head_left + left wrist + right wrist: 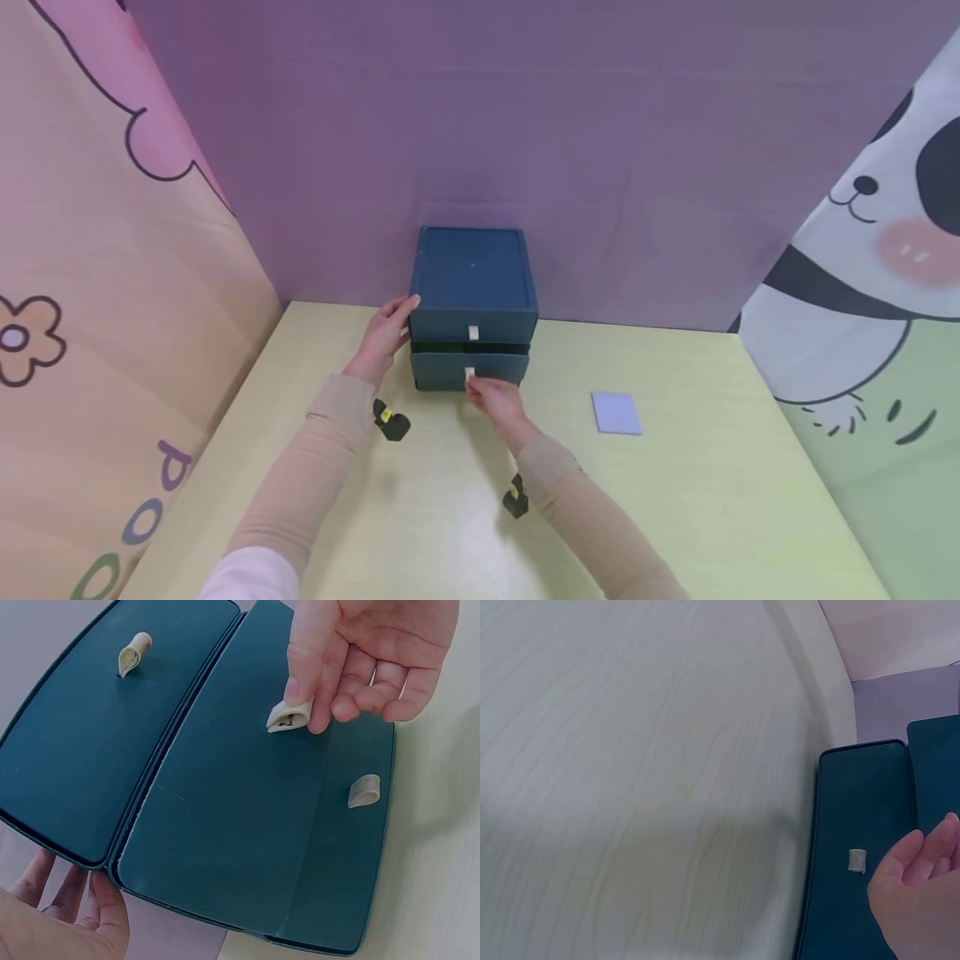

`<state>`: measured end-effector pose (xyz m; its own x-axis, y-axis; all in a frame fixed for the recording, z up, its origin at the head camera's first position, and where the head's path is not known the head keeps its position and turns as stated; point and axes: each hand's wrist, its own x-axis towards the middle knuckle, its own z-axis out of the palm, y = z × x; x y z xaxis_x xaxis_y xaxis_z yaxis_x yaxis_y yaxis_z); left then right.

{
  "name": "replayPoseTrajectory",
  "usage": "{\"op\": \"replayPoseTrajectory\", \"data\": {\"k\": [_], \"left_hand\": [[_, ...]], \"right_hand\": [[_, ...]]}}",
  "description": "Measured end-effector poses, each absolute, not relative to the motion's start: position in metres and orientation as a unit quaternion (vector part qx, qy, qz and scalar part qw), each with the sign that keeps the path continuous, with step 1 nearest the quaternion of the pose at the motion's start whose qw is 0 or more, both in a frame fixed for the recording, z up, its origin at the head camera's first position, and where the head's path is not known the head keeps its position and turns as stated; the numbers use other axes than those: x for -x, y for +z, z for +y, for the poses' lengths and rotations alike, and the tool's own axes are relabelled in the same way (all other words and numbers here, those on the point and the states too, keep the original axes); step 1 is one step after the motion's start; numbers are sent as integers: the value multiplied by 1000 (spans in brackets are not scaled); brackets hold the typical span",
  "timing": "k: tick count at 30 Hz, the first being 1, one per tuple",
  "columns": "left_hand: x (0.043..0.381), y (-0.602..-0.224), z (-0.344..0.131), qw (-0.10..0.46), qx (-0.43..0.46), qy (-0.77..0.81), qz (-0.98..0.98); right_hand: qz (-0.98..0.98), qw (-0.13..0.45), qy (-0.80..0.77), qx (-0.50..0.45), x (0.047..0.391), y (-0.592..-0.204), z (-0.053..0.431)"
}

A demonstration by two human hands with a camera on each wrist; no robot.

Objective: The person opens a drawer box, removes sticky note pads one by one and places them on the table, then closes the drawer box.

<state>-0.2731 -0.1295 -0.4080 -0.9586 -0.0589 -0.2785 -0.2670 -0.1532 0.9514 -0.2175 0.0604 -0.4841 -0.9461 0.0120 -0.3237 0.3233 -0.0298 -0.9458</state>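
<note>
Pinching a short cream loop tab [289, 718] between thumb and forefinger, a person's right hand [497, 400] holds the flat blue-green middle drawer front [442, 371] of a boxy dark teal cabinet [472, 267] on a pale wood-grain table [705, 467], close to a plain purple backdrop [480, 117]. The middle drawer stands partway out, a dark gap showing above its front and below the smooth teal top drawer front [442, 323], which is closed and bears a cream tab of its own [473, 332]. Seen from the left wrist, the remaining fingers of the right hand hang loosely bent, and a teal bottom drawer front [341, 859] with a third cream loop [365, 790] lies behind the forward edge of the middle one. The left hand [381, 337] rests against the cabinet's left side, its thumb at the upper front corner and its fingers extended along the wall rather than wrapped around it. Long beige sleeves [300, 467] cover both forearms, and a small black piece with a yellow patch [392, 421] shows beside the left wrist. To the right, well apart from the hands, a flat lavender square [617, 413] lies on the tabletop. A printed black-and-white panda [840, 350] decorates the right-hand panel; an outlined peach flower [37, 340] marks the left.
</note>
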Motion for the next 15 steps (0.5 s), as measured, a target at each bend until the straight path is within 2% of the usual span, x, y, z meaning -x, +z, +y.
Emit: {"op": "replayPoseTrajectory", "data": {"k": [15], "left_hand": [[272,-408,-131,56,103,739,663]], "right_hand": [[692,102,-705,-119,216,-486,60]]}}
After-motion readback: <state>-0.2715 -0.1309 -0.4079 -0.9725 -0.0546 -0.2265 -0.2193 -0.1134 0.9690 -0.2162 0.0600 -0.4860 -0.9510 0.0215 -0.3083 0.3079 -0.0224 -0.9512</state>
